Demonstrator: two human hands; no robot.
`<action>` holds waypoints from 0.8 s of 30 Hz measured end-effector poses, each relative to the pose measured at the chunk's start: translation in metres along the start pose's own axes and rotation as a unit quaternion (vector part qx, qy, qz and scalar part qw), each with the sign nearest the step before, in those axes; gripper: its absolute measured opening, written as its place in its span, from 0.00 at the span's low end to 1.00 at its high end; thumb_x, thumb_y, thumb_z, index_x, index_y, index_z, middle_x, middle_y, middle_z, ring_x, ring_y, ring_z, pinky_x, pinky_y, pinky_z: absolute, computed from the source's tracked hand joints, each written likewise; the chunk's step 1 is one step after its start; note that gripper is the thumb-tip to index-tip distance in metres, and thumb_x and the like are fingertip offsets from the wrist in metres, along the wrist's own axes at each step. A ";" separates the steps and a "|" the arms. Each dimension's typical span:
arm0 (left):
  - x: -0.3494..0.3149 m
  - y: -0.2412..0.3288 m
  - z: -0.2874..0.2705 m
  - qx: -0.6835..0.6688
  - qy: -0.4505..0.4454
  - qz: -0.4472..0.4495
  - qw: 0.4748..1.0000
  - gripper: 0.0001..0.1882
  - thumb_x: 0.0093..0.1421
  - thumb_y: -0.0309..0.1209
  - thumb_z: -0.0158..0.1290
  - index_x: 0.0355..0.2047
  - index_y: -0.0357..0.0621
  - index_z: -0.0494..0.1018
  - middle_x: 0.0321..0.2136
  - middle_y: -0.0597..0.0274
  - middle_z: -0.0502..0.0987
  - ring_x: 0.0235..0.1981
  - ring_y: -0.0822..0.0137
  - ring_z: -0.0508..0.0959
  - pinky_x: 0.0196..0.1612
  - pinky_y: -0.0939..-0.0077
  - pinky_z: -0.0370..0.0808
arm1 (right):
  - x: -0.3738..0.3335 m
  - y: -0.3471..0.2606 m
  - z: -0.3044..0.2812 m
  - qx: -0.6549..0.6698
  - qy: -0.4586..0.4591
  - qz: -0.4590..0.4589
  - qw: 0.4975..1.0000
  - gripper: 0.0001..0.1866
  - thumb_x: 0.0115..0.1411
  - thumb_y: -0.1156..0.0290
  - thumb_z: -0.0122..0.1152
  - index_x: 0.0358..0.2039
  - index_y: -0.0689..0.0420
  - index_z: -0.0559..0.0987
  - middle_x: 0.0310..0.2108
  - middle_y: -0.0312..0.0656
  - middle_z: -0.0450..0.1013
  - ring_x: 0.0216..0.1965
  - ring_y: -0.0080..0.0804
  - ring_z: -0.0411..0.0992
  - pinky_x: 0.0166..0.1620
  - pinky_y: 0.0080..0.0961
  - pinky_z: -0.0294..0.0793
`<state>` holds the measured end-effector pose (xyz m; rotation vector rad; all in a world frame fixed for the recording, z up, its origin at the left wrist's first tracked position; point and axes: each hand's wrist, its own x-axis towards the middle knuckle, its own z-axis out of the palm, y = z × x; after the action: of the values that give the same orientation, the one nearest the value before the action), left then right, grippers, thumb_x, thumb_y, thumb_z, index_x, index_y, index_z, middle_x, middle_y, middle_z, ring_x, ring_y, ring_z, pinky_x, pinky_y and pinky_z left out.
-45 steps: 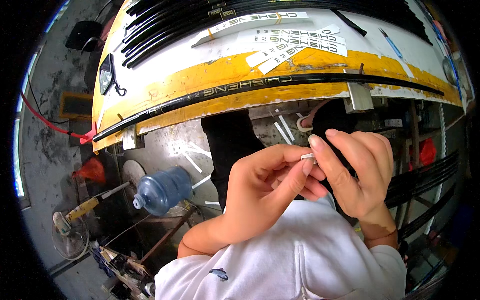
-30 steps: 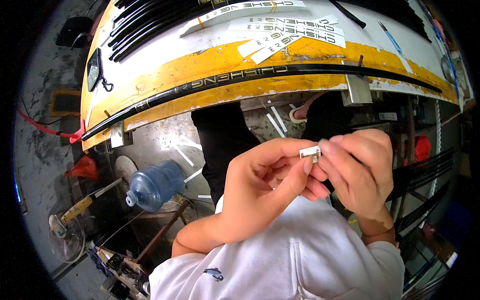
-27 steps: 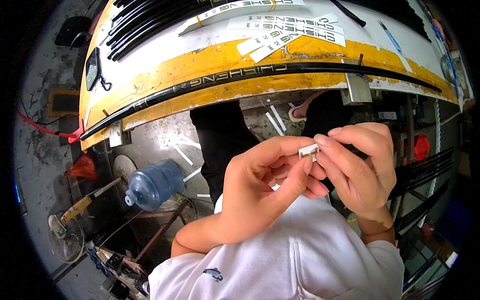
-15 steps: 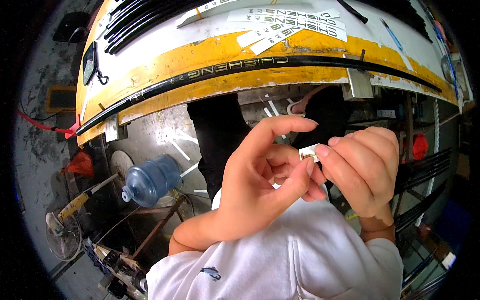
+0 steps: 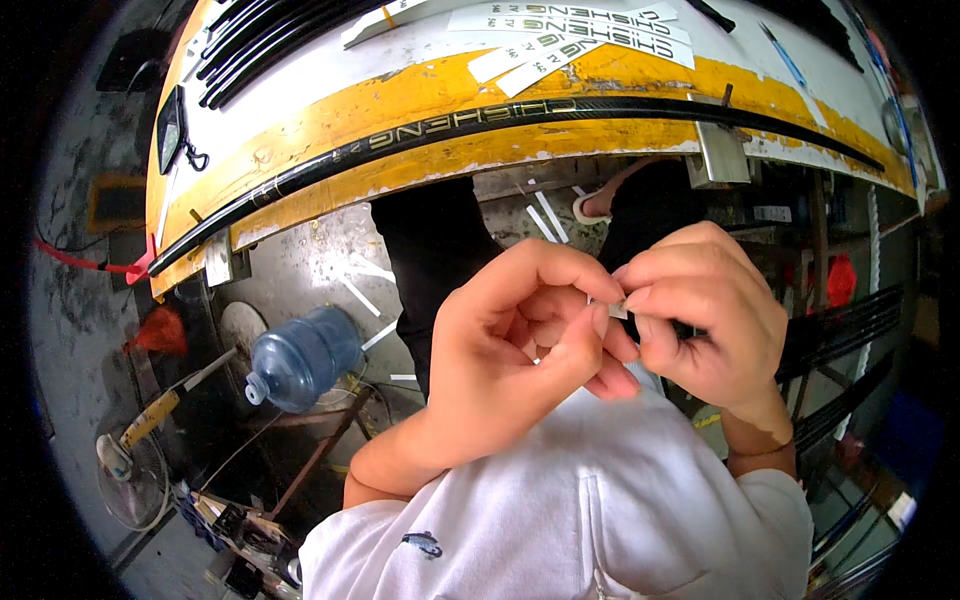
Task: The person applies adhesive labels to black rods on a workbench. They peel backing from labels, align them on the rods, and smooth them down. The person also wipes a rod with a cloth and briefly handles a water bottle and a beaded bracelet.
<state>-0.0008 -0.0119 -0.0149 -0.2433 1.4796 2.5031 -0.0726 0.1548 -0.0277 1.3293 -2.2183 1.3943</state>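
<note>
Above my lap, both hands work at a small white piece (image 5: 618,311), like a scrap of sticker, mostly covered by fingers. My left hand (image 5: 500,350) is curled, with thumb and forefinger tips closed at the piece's left edge. My right hand (image 5: 710,310) pinches its other side, the remaining fingers bent. Beyond them, a long glossy black rod (image 5: 330,170) with gold lettering lies along the near edge of the table, resting on metal brackets (image 5: 720,155). Farther back, several white printed decal strips (image 5: 640,45) overlap in a fan.
The worn yellow-and-white table (image 5: 280,130) carries a bundle of black rods (image 5: 260,50), a dark device with a cord (image 5: 172,125) and a blue pen-like tool (image 5: 785,55). A blue water jug (image 5: 305,360) and a fan (image 5: 135,475) are at left; more black rods (image 5: 840,335) at right.
My left forefinger has come down to the white piece. The right hand has turned and closed over it, hiding more of it. The view has shifted slightly.
</note>
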 end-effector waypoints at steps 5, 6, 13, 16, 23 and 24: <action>-0.001 -0.008 -0.003 0.033 0.016 0.055 0.998 0.11 0.58 0.17 0.50 0.42 0.30 0.67 0.28 0.55 0.78 0.28 0.69 0.81 0.32 0.81 0.78 | -0.003 -0.004 0.003 0.118 0.004 0.160 0.980 0.09 0.46 0.86 0.60 0.29 0.60 0.75 0.27 0.41 0.75 0.26 0.24 0.74 0.29 0.20 0.73; -0.001 -0.009 -0.004 0.038 0.023 0.057 0.997 0.11 0.58 0.17 0.51 0.42 0.30 0.68 0.28 0.55 0.78 0.27 0.70 0.80 0.32 0.82 0.78 | -0.004 -0.006 0.004 0.142 0.012 0.202 0.969 0.08 0.47 0.85 0.59 0.29 0.60 0.75 0.28 0.40 0.75 0.26 0.22 0.74 0.29 0.19 0.72; 0.005 -0.011 -0.008 0.099 0.057 0.072 0.991 0.12 0.55 0.18 0.55 0.39 0.30 0.67 0.25 0.55 0.76 0.20 0.71 0.77 0.23 0.84 0.75 | -0.004 -0.012 0.008 0.249 0.045 0.305 0.918 0.06 0.54 0.84 0.54 0.32 0.60 0.74 0.28 0.34 0.75 0.22 0.11 0.69 0.28 0.12 0.68; 0.007 -0.021 -0.016 0.082 0.050 0.112 0.989 0.11 0.55 0.17 0.55 0.38 0.31 0.67 0.27 0.56 0.76 0.23 0.72 0.78 0.25 0.84 0.75 | -0.001 -0.013 0.012 0.274 0.079 0.322 0.903 0.05 0.55 0.83 0.54 0.33 0.60 0.73 0.28 0.34 0.75 0.22 0.11 0.68 0.28 0.12 0.67; 0.012 -0.026 -0.025 0.140 0.017 0.167 0.976 0.15 0.54 0.16 0.56 0.41 0.33 0.68 0.29 0.59 0.76 0.28 0.75 0.78 0.28 0.86 0.75 | 0.004 -0.015 0.000 0.232 -0.026 0.340 0.911 0.05 0.56 0.84 0.50 0.33 0.63 0.69 0.32 0.45 0.72 0.34 0.26 0.71 0.40 0.22 0.72; 0.012 -0.025 -0.025 0.148 0.008 0.174 0.973 0.15 0.53 0.16 0.56 0.41 0.32 0.66 0.30 0.58 0.75 0.28 0.73 0.77 0.28 0.85 0.75 | 0.005 -0.016 0.000 0.226 -0.022 0.339 0.913 0.05 0.56 0.84 0.50 0.33 0.63 0.69 0.32 0.45 0.71 0.34 0.26 0.71 0.40 0.22 0.72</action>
<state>-0.0052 -0.0206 -0.0510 0.0534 2.0285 2.4817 -0.0634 0.1501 -0.0151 0.6764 -2.6248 2.2369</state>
